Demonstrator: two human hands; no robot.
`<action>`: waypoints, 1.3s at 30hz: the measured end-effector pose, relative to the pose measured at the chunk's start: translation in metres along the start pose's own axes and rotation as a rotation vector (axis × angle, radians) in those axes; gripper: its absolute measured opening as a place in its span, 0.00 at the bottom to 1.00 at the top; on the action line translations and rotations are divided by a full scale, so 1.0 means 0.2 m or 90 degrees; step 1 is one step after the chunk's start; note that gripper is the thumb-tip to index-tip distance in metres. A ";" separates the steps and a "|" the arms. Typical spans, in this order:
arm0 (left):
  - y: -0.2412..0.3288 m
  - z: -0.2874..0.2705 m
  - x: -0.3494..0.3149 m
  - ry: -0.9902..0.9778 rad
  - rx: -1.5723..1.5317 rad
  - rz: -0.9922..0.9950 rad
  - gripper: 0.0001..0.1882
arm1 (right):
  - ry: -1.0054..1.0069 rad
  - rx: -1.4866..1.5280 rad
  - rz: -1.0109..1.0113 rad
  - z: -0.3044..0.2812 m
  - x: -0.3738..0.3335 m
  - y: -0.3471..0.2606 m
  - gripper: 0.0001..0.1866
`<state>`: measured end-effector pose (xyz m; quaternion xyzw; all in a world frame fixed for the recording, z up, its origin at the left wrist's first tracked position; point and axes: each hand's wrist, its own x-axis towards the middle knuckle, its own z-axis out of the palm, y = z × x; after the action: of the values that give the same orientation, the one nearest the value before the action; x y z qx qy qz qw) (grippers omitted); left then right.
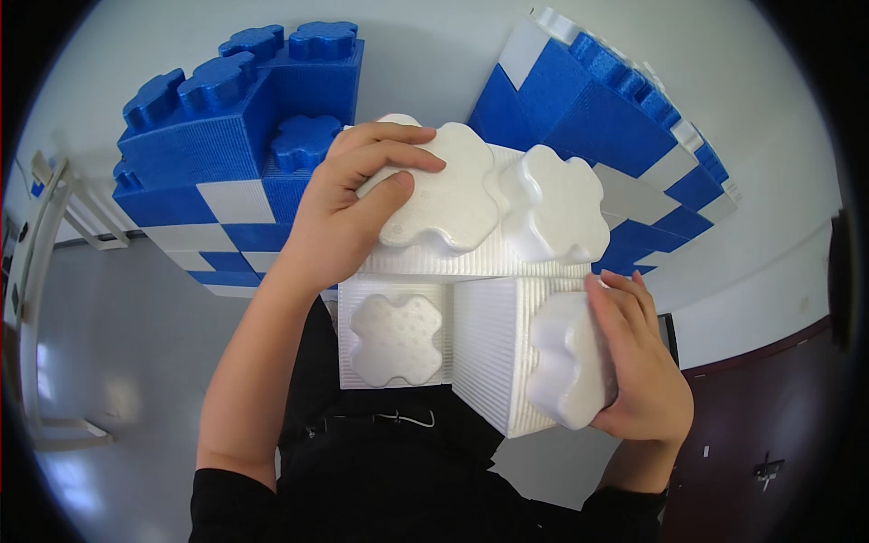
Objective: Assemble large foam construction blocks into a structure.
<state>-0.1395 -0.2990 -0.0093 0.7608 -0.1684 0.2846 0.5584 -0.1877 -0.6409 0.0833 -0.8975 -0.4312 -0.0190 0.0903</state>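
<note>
In front of my body I hold large white foam toy building blocks point(493, 348) with thick clover-shaped studs. My left hand point(353, 195) is closed around a stud point(453, 195) on the long upper part, its thumb and fingers over the edge. A second stud point(557, 204) rises beside it. Below, my right hand point(638, 353) wraps the outer side of the stud point(566, 362) on the lower right part. Another stud point(396, 339) sits in the recess at lower left. Whether these white parts are one piece or several joined is unclear.
Behind the white blocks stand two stacks of blue and white blocks, one at left point(186, 149) and one at right point(602, 118), near a pale wall. A white frame point(36, 335) stands far left. At lower right is a dark red door point(769, 407).
</note>
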 end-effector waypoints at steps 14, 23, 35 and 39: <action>-0.02 0.00 0.00 -0.009 -0.021 0.019 0.15 | 0.006 -0.022 0.005 0.14 0.05 0.01 0.55; -0.02 -0.01 0.03 -0.007 -0.041 0.016 0.15 | -0.029 -0.050 -0.008 0.19 0.09 0.05 0.60; 0.00 0.00 0.00 -0.004 -0.008 -0.017 0.15 | 0.123 0.103 -0.045 0.18 0.08 0.07 0.46; 0.00 -0.01 0.01 -0.003 -0.013 -0.010 0.15 | 0.310 0.125 0.036 0.31 0.13 0.04 0.24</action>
<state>-0.1386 -0.2980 -0.0079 0.7570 -0.1668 0.2770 0.5678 -0.1677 -0.6150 0.0236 -0.8652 -0.3714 -0.1897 0.2784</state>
